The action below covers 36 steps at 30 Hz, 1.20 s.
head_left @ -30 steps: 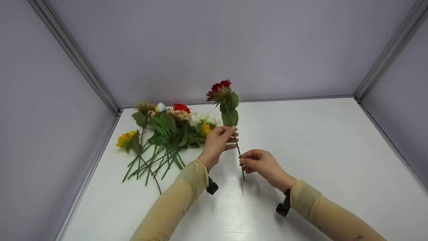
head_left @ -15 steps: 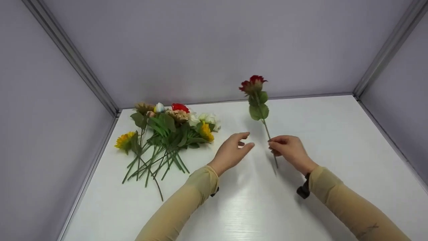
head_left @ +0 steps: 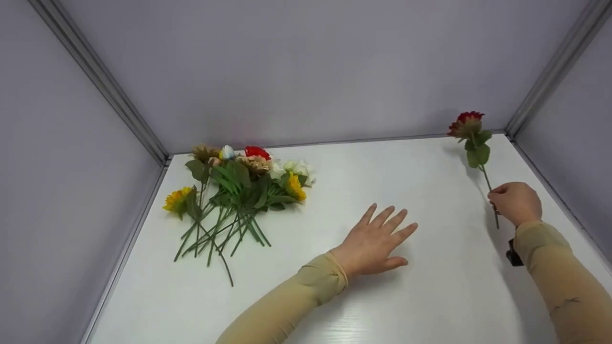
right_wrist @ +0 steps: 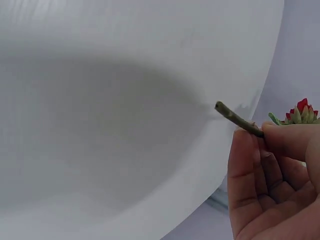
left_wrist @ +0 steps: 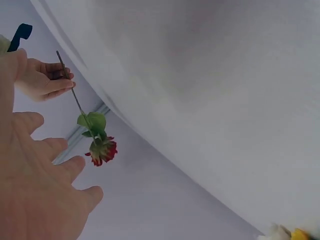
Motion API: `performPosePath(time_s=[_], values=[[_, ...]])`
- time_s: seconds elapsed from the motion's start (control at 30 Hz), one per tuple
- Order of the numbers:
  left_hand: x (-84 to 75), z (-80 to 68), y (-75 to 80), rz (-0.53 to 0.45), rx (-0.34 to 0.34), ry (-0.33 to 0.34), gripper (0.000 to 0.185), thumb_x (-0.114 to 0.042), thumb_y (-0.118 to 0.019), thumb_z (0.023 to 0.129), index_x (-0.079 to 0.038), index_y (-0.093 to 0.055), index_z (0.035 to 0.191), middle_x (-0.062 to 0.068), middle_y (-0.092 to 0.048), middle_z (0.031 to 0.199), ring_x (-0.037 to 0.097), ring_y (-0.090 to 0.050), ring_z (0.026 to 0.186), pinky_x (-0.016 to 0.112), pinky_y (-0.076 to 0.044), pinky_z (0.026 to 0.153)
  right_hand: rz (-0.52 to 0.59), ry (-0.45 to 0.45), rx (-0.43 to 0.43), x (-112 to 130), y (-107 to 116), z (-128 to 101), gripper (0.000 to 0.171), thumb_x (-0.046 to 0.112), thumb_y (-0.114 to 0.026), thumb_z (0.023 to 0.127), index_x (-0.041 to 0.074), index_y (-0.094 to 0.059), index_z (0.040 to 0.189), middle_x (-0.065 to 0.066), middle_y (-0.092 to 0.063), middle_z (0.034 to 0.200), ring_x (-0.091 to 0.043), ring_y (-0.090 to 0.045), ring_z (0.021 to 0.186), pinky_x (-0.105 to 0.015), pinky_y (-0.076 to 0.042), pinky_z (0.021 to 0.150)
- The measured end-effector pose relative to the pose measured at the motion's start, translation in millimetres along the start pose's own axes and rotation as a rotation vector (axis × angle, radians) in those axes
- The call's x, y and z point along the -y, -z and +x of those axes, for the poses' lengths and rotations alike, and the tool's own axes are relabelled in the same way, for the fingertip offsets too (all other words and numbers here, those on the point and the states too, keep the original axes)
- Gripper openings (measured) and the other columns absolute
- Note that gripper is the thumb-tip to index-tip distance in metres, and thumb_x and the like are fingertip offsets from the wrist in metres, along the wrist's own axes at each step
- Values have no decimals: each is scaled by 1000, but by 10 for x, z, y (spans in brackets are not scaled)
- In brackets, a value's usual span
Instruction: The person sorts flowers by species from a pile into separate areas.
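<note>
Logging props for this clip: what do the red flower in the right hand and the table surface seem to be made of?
Red flower: probably artificial, with matte cloth-like petals and leaves on a stiff, straight, plastic-looking stem pinched by the right hand. Table: white laminate or coated board, faint wood grain, soft sheen.

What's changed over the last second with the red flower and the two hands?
The left hand let go of the red flower and now lies flat, fingers spread, on the white table. The right hand keeps its grip on the stem and has carried the flower, upright, from the middle to the far right corner. The pile of flowers on the left has not moved.
</note>
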<state>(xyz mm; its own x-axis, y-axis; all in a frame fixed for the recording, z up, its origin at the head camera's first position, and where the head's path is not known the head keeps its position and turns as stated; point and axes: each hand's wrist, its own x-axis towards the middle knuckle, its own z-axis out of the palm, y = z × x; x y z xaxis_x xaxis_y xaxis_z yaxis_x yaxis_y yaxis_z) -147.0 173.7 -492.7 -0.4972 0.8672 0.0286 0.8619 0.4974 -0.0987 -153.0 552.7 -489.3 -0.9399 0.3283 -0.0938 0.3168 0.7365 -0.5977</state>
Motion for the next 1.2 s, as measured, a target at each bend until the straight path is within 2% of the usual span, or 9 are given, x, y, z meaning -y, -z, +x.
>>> performPosePath(time_s=[0.1, 0.17, 0.43, 0.63, 0.87, 1.2], values=[[-79, 24, -6, 11, 25, -14, 78, -72, -35, 100, -34, -15, 165, -1, -12, 171, 22, -10, 156, 49, -5, 125, -74, -20, -21, -155, 84, -1, 35, 15, -57, 99, -16, -68, 112, -13, -73, 80, -18, -66, 64, -31, -49, 56], [-111, 27, -13, 2, 40, -19, 78, -73, -34, 100, -34, -14, 165, -2, -10, 171, 21, -10, 156, 48, -5, 126, -108, -20, -28, -220, 105, -3, 35, 14, -57, 98, -16, -68, 111, -12, -73, 78, -21, -65, 65, -33, -49, 55], [-110, 5, -53, -29, 59, -15, 78, -73, -33, 100, -35, -14, 165, -2, -12, 171, 20, -12, 156, 47, -6, 126, -208, 18, -60, -316, 73, -3, 32, 10, -55, 91, -14, -71, 104, -29, -70, 91, -39, -65, 74, -41, -50, 55], [-86, -17, -107, -38, 73, -5, 77, -73, -32, 100, -35, -15, 165, -3, -14, 171, 20, -14, 155, 47, -7, 126, -244, 16, -97, -392, 32, 25, 32, 7, -51, 89, -15, -70, 103, -34, -68, 100, -52, -63, 87, -55, -51, 64], [-67, -27, -111, -36, 87, -2, 78, -74, -32, 100, -35, -16, 165, -2, -16, 170, 20, -16, 155, 47, -9, 125, -250, 30, -112, -446, 0, 24, 31, 8, -52, 88, -15, -69, 100, -34, -68, 97, -53, -63, 87, -56, -50, 65], [47, -111, -143, -92, 97, 26, 77, -72, -34, 101, -33, -16, 165, -3, -16, 170, 19, -15, 155, 46, -8, 126, -229, 12, -63, -455, -3, 28, 30, 10, -55, 90, -13, -70, 100, -32, -68, 97, -50, -62, 88, -54, -50, 66]])
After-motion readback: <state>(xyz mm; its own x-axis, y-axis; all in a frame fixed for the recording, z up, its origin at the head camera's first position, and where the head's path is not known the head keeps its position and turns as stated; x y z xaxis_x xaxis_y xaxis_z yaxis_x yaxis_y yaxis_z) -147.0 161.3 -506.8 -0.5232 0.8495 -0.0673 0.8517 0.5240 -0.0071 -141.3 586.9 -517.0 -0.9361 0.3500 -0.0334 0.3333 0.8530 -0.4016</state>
